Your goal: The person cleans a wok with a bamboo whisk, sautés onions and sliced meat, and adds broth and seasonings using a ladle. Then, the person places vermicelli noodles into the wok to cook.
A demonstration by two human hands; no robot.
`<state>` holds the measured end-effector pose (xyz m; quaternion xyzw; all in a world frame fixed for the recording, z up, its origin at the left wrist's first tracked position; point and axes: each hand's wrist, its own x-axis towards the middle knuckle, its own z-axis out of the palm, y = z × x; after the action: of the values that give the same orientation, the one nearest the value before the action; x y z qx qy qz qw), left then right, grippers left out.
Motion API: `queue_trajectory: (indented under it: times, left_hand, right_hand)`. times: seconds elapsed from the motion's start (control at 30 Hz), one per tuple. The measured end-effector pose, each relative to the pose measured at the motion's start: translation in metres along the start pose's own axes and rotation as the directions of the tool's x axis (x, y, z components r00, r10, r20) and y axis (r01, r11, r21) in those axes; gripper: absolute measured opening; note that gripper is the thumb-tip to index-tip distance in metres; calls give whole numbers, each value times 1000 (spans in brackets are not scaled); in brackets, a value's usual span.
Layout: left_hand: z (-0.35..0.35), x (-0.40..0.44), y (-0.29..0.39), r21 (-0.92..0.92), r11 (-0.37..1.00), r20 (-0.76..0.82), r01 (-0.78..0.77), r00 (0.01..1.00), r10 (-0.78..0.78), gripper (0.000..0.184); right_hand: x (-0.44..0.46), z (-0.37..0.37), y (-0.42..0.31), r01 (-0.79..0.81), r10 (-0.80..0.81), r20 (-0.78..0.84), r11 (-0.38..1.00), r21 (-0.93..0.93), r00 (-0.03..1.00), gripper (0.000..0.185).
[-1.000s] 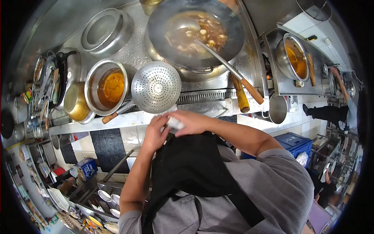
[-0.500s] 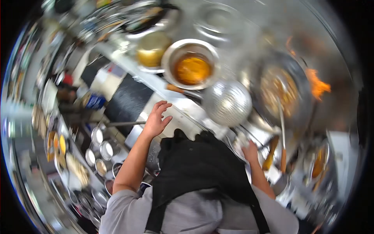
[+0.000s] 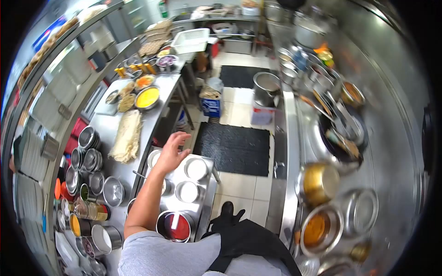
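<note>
Your right hand is out of view; can't tell its state. Nearest, the red-filled pot sits at the low bench's near end, so keep your elbow high. Farther on, two bowls, white inside, line the right edge: wrist clear of their rims! Your left hand hovers bare by the far edge, fingers loosely spread.

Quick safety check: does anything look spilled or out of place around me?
No clear spill shows. One oddity: a metal pot seemingly perched on a white container beside the counter, jutting into the walkway.
</note>
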<state>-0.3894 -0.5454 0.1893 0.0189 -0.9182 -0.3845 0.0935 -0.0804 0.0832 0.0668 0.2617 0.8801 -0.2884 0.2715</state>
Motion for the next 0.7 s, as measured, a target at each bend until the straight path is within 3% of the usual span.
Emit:
queue_trajectory:
  times: [0.1,0.2,0.37,0.43,0.47,0.5,0.57,0.7]
  left_hand:
    - [-55,53,-33,-62,996,-53,65,996,-69,51]
    - [-85,110,-35,9,997,-129,74,989,-72,49]
    - [-110,186,-45,47,999,-88,16,996,-11,51]
    - [-125,203,-57,94,992,-125,81,990,-69,53]
    - [-131,209,-77,108,984,-182,143,976,-122,55]
    - [-139,209,-95,117,970,-241,214,953,-181,56]
    - [-160,197,-118,71,943,-403,325,874,-271,61]
    - [-239,148,-155,-140,823,-696,551,537,-478,67]
  right_hand:
    - [48,-48,-85,82,-75,68,991,-109,995,60]
    - [95,-85,-157,164,-138,145,968,-188,980,59]
    - [196,-140,-273,322,-233,296,898,-300,926,59]
    - [249,-156,-314,420,-294,363,840,-344,884,58]
    - [307,-155,-310,554,-424,367,721,-415,828,57]
    - [367,-154,-302,654,-547,364,575,-491,754,56]
    - [411,-159,-381,591,-385,507,730,-344,771,56]
    - [516,-164,-530,775,-480,615,473,-419,625,56]
